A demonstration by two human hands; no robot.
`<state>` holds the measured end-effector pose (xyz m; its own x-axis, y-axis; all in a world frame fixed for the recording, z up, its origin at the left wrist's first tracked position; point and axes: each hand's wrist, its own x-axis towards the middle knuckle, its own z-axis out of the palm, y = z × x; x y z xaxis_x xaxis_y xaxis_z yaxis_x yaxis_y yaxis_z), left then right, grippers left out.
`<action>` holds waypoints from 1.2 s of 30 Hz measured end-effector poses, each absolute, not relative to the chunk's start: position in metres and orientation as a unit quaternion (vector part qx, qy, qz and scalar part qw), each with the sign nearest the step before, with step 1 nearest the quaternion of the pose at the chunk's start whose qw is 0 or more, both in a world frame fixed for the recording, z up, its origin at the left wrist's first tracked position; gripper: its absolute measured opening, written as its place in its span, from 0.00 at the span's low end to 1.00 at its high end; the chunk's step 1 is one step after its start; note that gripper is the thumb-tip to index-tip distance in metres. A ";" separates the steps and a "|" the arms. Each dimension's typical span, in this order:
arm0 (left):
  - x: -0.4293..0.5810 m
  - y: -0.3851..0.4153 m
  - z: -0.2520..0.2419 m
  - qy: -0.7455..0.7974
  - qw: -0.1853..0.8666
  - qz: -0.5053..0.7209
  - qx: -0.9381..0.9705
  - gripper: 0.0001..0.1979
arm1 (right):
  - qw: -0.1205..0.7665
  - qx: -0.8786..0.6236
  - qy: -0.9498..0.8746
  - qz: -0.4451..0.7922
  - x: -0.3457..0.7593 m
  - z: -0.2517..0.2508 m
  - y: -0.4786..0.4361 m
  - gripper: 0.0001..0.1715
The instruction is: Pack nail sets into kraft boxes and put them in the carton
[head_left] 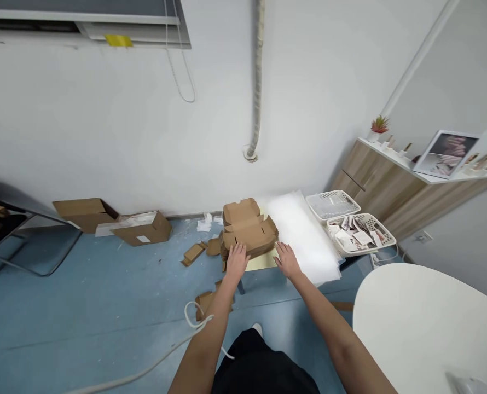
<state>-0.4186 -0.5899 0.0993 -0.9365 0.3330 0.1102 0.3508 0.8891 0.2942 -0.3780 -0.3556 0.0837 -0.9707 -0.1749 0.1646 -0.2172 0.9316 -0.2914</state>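
Note:
A stack of flat brown cardboard box blanks point(249, 232) lies on a low stand in front of me, with a strip of pale yellow surface point(262, 262) showing below it. My left hand point(238, 260) is at the stack's front left edge, its fingers stretched out against the cardboard. Just off the front right corner is my right hand point(288, 260), fingers apart and nothing visible in it. Close to that hand, a pile of white foam sheets point(303, 235) spreads out to the right.
Two white baskets point(385, 238) stand right of the sheets, the nearer holding cards. A white round table point(428, 323) is at lower right. Cardboard pieces point(193, 253) and open boxes point(145, 232) lie on the blue floor. A white cable point(157, 361) crosses near my left arm.

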 end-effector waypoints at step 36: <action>-0.481 -0.614 0.144 -0.960 -0.124 -0.060 -0.245 0.12 | -0.083 0.205 -0.970 0.103 -0.497 0.114 -0.417 0.13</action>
